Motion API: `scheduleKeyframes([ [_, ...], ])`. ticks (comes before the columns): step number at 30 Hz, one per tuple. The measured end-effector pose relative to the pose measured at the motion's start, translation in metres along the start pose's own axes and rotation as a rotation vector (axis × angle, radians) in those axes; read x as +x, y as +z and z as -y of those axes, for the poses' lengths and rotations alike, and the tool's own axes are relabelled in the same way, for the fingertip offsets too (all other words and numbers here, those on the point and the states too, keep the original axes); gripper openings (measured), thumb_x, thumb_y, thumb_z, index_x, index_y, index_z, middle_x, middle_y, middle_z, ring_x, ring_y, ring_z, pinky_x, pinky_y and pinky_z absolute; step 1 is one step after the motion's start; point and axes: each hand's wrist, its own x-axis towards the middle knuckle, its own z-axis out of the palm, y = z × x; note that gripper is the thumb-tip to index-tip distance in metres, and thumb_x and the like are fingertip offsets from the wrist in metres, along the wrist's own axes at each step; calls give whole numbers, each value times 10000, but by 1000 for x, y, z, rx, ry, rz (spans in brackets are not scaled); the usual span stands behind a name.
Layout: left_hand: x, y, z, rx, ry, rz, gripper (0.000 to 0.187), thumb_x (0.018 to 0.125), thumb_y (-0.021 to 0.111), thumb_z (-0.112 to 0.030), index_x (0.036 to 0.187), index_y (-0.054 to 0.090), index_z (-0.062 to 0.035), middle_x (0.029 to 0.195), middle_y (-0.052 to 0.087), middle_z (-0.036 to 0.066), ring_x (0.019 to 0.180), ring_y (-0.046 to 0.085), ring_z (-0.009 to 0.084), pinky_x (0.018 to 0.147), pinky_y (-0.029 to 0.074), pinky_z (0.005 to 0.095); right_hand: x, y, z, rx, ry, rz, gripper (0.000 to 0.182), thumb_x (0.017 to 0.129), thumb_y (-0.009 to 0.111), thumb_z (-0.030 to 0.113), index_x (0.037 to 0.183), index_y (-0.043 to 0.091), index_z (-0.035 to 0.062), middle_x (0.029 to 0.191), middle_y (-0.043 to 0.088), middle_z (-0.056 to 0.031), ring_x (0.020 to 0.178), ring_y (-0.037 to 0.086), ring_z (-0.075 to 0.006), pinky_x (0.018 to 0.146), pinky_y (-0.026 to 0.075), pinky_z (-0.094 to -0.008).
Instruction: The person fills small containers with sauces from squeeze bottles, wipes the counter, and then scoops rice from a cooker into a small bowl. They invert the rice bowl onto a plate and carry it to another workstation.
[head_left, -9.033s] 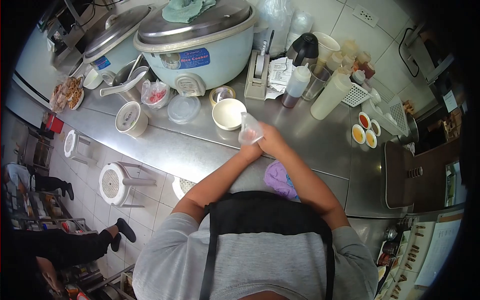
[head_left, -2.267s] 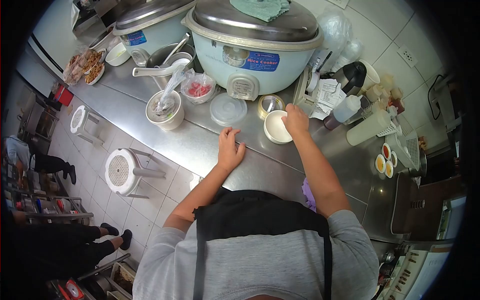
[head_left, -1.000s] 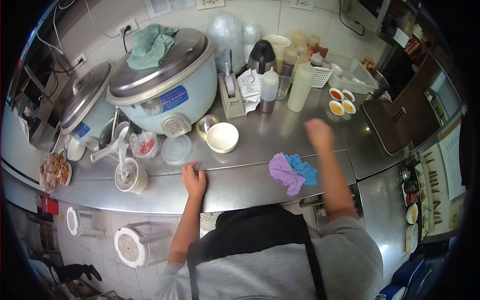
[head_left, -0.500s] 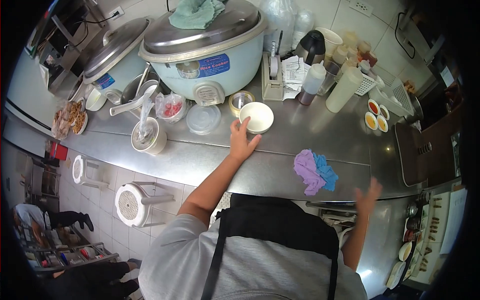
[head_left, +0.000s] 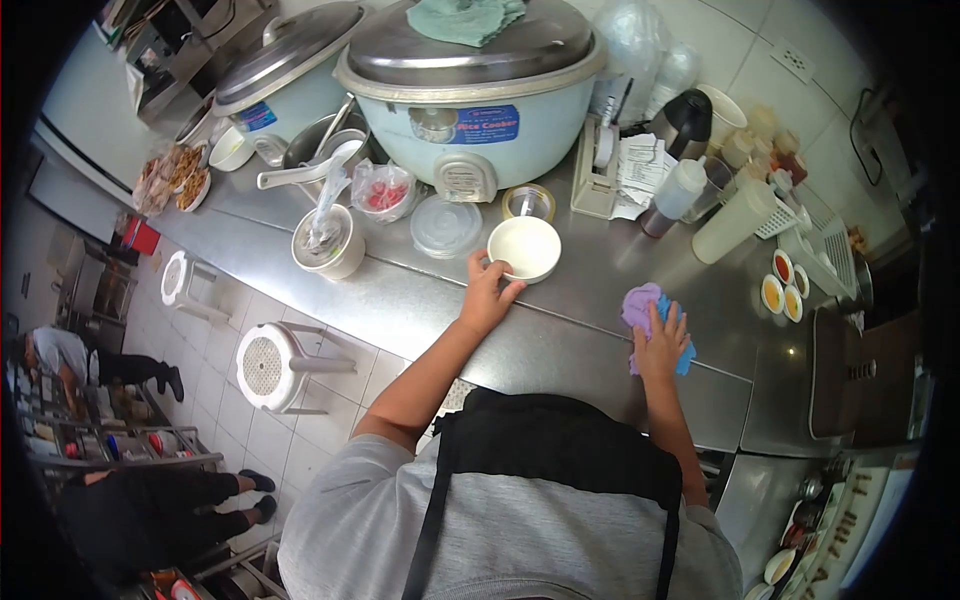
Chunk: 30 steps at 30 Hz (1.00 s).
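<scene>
A small white bowl [head_left: 525, 248] stands on the steel counter. My left hand [head_left: 488, 297] is at its near left side, with the thumb and fingers closed against the wall. Under my right hand [head_left: 660, 343] lie a crumpled purple cloth [head_left: 640, 299] and a blue cloth [head_left: 686, 357]. The fingers of that hand are spread over the cloths, which are partly hidden. Behind the bowl sits a roll of tape [head_left: 528, 203]. Left of it is a clear plastic lid [head_left: 445, 227].
A large rice cooker [head_left: 470, 140] stands behind the bowl. Nearby are a white tub [head_left: 328, 243] and a bag of red pieces [head_left: 384, 192]. Squeeze bottles [head_left: 735, 222] and small sauce cups [head_left: 783, 285] stand at right. Stools [head_left: 277, 366] and other people [head_left: 100, 355] are at left.
My right hand has come from beyond the counter's front edge onto the cloths. The bowl has shifted left and nearer to me with my left hand. The view has turned.
</scene>
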Motion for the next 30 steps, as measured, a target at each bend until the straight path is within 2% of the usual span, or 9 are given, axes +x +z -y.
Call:
scheduleKeyframes([
  [4, 5, -37, 2, 135, -46, -150, 287, 644, 721, -157, 843, 529, -78, 1143, 353, 220, 994, 445, 346, 798, 416, 381, 42, 12, 0, -81, 42, -27, 526, 747, 569, 356, 1239, 433, 231, 1354, 262, -155, 1236, 224, -387, 958, 190, -571],
  [8, 6, -38, 12, 169, -19, -80, 285, 638, 721, -139, 839, 534, -59, 1149, 353, 219, 867, 532, 279, 773, 435, 360, 68, 21, 4, -58, 29, -19, 517, 748, 565, 356, 1235, 437, 240, 1346, 288, -138, 1225, 253, -371, 947, 218, -557],
  [9, 6, -32, 11, 98, -92, -61, 264, 630, 720, -138, 806, 540, -59, 1161, 344, 222, 1062, 380, 350, 865, 372, 385, 71, 22, 3, -55, 20, -28, 511, 748, 565, 353, 1232, 440, 247, 1341, 299, -130, 1221, 262, -364, 947, 222, -549],
  [14, 15, -21, 6, -54, -187, -71, 340, 661, 680, -143, 949, 513, -74, 1153, 366, 233, 1094, 361, 371, 906, 332, 411, 70, 23, 0, -33, -10, -47, 491, 742, 570, 333, 1216, 452, 284, 1321, 339, -97, 1206, 293, -337, 957, 228, -515],
  [17, 22, -39, 15, 336, 33, -285, 419, 695, 641, -221, 1052, 488, -66, 1143, 373, 245, 993, 448, 327, 868, 344, 429, 70, 25, -2, -10, -11, -51, 486, 731, 581, 330, 1202, 467, 284, 1298, 363, -94, 1187, 314, -333, 961, 228, -498],
  [18, 24, -43, 24, 325, -26, -314, 444, 681, 629, -245, 1070, 498, -77, 1120, 427, 198, 1056, 389, 334, 894, 298, 448, 71, 24, -1, 15, 2, -20, 494, 720, 591, 338, 1196, 473, 283, 1292, 366, -100, 1183, 313, -337, 958, 228, -501],
  [20, 18, -54, 42, 504, -87, -188, 413, 674, 633, -234, 1038, 511, -81, 1072, 462, 156, 1024, 408, 320, 868, 317, 427, 68, 17, 11, 65, 36, 44, 509, 697, 613, 353, 1184, 485, 282, 1279, 370, -111, 1177, 312, -344, 952, 227, -509],
  [23, 6, -71, 43, 665, -117, -122, 360, 659, 638, -229, 972, 529, -87, 974, 501, 101, 964, 426, 298, 823, 334, 410, 49, 6, 56, 102, -107, 159, 533, 650, 653, 375, 1155, 512, 275, 1264, 371, -131, 1176, 297, -361, 941, 220, -526],
  [30, -68, -92, 13, 672, -137, -112, 220, 637, 652, -219, 781, 549, -89, 843, 505, 88, 878, 437, 290, 764, 331, 391, 52, 16, 139, 387, -460, 27, 896, 581, 716, 394, 1322, 255, 191, 1310, 259, -196, 1181, 275, -387, 931, 220, -540],
])
